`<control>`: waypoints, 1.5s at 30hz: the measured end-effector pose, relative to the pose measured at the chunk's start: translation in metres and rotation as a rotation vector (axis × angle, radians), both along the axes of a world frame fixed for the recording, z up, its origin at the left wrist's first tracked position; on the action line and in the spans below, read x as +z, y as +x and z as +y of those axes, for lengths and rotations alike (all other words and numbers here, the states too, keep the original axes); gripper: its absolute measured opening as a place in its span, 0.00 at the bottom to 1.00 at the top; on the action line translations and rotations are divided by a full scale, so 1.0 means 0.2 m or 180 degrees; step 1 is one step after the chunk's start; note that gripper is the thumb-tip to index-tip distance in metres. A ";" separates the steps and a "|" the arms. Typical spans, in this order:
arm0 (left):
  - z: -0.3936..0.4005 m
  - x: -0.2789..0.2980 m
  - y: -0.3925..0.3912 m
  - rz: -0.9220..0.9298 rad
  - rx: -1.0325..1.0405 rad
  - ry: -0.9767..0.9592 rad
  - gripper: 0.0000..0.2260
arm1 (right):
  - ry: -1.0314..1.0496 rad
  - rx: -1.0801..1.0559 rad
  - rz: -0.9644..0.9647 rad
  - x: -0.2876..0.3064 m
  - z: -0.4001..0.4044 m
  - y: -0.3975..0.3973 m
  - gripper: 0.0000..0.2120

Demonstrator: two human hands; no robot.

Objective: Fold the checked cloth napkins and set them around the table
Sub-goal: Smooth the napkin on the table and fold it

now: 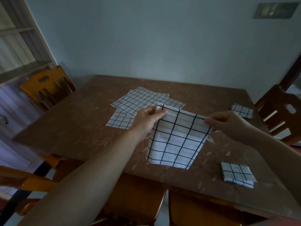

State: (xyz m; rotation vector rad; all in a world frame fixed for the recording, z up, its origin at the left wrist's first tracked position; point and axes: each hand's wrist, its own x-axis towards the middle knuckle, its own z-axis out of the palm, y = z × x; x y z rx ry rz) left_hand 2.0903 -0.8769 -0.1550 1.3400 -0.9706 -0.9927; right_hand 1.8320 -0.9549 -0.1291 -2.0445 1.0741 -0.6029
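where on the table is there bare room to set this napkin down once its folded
Bare: the table's left side, beside the unfolded pile, and the near edge left of the folded napkin. The right already holds folded napkins, one by the far chair.

The checked napkin (175,141) is thin matt woven cloth, the bench (73,128) glossy brown with a leaf print, the chairs (47,88) varnished wood.

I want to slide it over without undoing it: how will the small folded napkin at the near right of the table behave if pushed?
The folded napkin is probably light and should slide easily on the glossy table. It looks soft rather than stiff: one layer already sticks out at its near edge, so a push may shift the layers apart.
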 end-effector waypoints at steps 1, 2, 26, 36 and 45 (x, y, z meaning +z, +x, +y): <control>0.00 0.00 0.00 -0.0059 0.0001 -0.0011 0.04 | -0.0029 0.0035 0.0071 0.01 0.00 0.00 0.07; 0.00 0.01 0.00 -0.0146 -0.0010 -0.0015 0.04 | -0.0073 0.0078 0.0112 0.02 0.01 0.00 0.06; 0.11 -0.01 0.08 -0.1757 -0.0248 -0.0394 0.21 | -0.1868 -0.0450 -0.0582 0.11 0.06 0.30 0.04; 0.13 0.10 0.12 -0.1567 -0.1299 0.0403 0.13 | -0.1356 -0.0325 -0.0685 0.18 0.06 0.32 0.05; 0.11 -0.01 0.16 -0.0884 -0.0503 0.0058 0.23 | 0.3514 0.1423 -0.2602 -0.15 0.00 0.08 0.52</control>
